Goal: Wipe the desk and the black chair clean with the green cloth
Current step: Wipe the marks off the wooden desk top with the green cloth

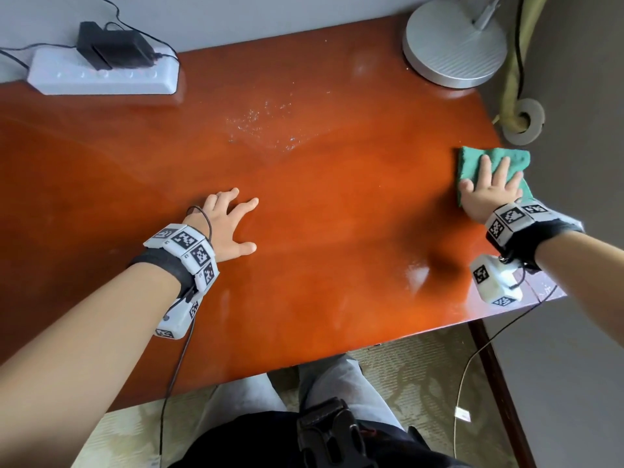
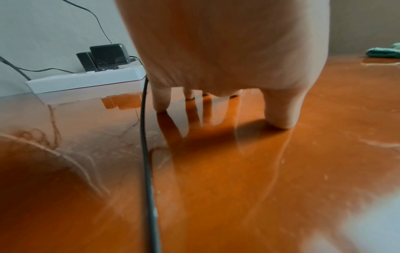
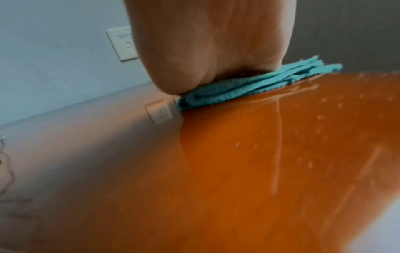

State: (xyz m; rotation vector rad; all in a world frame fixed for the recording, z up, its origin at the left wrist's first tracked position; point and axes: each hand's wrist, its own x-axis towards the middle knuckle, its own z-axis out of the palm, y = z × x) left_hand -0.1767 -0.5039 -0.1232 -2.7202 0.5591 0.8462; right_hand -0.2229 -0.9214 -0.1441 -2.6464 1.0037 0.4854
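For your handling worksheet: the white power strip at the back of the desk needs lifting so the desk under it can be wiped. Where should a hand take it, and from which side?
Grip the power strip across its narrow width at the bare right half, coming from above. It lies flat and long, the black adapters and cables crowd its left half, and the wall likely blocks the back.

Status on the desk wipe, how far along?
Done: nothing certain; the desk near the front right corner shines wet. In hand: the right hand presses the green cloth flat at the desk's right edge, while the left hand rests spread on the wood. Left: white specks mid-desk, the strip by the power strip and lamp base, and the chair, not in view.
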